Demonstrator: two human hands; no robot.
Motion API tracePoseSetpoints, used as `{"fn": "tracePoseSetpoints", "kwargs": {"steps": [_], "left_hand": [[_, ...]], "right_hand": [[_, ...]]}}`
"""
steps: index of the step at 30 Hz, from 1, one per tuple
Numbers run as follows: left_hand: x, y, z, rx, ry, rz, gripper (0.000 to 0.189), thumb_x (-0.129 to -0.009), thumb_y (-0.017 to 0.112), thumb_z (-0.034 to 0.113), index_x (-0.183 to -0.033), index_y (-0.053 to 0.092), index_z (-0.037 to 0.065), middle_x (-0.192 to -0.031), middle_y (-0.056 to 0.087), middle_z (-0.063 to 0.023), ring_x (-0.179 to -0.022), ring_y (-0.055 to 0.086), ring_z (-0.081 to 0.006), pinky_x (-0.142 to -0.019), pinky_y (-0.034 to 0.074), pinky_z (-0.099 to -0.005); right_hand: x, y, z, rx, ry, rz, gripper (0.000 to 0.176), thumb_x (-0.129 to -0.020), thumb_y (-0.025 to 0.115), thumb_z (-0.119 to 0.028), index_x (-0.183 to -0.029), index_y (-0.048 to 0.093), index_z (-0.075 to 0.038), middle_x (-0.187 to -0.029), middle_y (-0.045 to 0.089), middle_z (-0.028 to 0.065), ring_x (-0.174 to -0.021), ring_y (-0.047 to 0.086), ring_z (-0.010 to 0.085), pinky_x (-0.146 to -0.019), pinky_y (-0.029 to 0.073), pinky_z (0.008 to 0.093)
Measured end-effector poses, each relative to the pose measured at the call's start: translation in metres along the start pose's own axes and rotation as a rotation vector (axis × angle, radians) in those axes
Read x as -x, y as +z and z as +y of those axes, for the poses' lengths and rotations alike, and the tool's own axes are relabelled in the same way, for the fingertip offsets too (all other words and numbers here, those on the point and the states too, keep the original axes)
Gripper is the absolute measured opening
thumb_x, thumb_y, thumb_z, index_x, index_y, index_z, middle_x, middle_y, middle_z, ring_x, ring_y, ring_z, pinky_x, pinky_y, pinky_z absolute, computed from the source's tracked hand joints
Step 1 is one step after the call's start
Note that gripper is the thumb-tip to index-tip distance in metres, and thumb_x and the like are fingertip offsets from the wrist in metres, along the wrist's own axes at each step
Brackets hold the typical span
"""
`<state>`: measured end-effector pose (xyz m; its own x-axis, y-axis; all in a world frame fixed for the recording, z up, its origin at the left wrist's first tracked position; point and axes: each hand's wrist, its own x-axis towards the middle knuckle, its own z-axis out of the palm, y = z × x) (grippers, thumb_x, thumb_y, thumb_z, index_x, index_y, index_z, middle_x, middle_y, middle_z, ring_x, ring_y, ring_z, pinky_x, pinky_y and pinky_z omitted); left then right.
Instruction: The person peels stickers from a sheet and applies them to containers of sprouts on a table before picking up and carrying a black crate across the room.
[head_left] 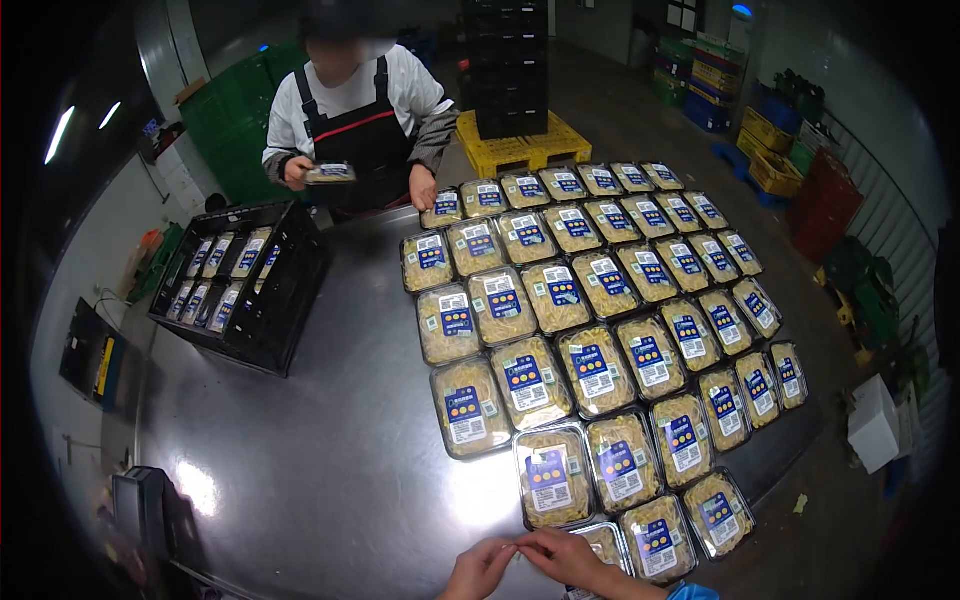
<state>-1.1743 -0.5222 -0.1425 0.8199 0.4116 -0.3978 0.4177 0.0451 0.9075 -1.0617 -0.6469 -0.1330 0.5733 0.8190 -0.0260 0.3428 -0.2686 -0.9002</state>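
My left hand [481, 569] and my right hand [566, 557] meet at the near edge of the metal table [380, 450]. The fingertips of both are pinched together around something small and pale that I cannot make out. Under and beside my right hand lies a clear plastic tray of pale food [606, 541], partly hidden. Several rows of similar sealed trays with blue and white labels cover the right part of the table, one of them [553, 475] just beyond my hands.
Across the table a co-worker in a dark apron [362, 130] holds one tray [330, 174] and touches another. A black crate [285, 300] with labelled trays stands at the left. Behind are a yellow pallet [520, 147] with stacked black crates and more coloured crates [716, 70].
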Motion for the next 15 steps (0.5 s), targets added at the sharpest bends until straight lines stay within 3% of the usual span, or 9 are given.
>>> {"fn": "tracePoseSetpoints", "kwargs": {"steps": [1,3,11,15], "left_hand": [[-0.001,0.002,-0.005,-0.001,0.000,0.001,0.020,-0.089,0.053,0.018,-0.094,0.060,0.000,-0.074,0.059,0.0002,-0.067,0.049,-0.0037,-0.060,0.042,-0.0187],[-0.003,0.008,-0.017,0.013,0.156,0.117,0.019,-0.087,0.055,0.020,-0.085,0.059,0.001,-0.057,0.044,-0.0014,-0.055,0.038,-0.0079,-0.049,0.036,-0.0240],[-0.002,0.012,-0.019,0.047,0.152,0.137,0.019,-0.086,0.056,0.020,-0.086,0.060,0.002,-0.057,0.045,-0.0002,-0.055,0.038,-0.0072,-0.048,0.037,-0.0233],[0.000,0.011,-0.016,0.049,0.126,0.129,0.018,-0.086,0.056,0.019,-0.089,0.061,0.003,-0.059,0.046,0.0011,-0.056,0.039,-0.0063,-0.049,0.036,-0.0226]], "right_hand": [[0.000,0.000,0.000,-0.005,0.005,-0.002,0.015,-0.078,0.062,-0.011,-0.093,0.061,-0.007,-0.077,0.060,0.0073,-0.064,0.060,0.0188,-0.055,0.047,0.0264],[0.000,-0.001,-0.003,-0.013,0.010,-0.009,0.015,-0.078,0.062,-0.011,-0.093,0.061,-0.007,-0.077,0.060,0.0072,-0.065,0.060,0.0188,-0.055,0.047,0.0263],[0.001,-0.003,-0.003,0.002,-0.010,-0.038,0.018,-0.079,0.062,-0.013,-0.096,0.060,-0.008,-0.077,0.060,0.0069,-0.065,0.060,0.0188,-0.056,0.048,0.0269],[0.001,-0.003,-0.005,-0.015,0.100,-0.059,0.018,-0.080,0.062,-0.015,-0.096,0.059,-0.008,-0.078,0.059,0.0067,-0.066,0.060,0.0181,-0.057,0.048,0.0271]]}}
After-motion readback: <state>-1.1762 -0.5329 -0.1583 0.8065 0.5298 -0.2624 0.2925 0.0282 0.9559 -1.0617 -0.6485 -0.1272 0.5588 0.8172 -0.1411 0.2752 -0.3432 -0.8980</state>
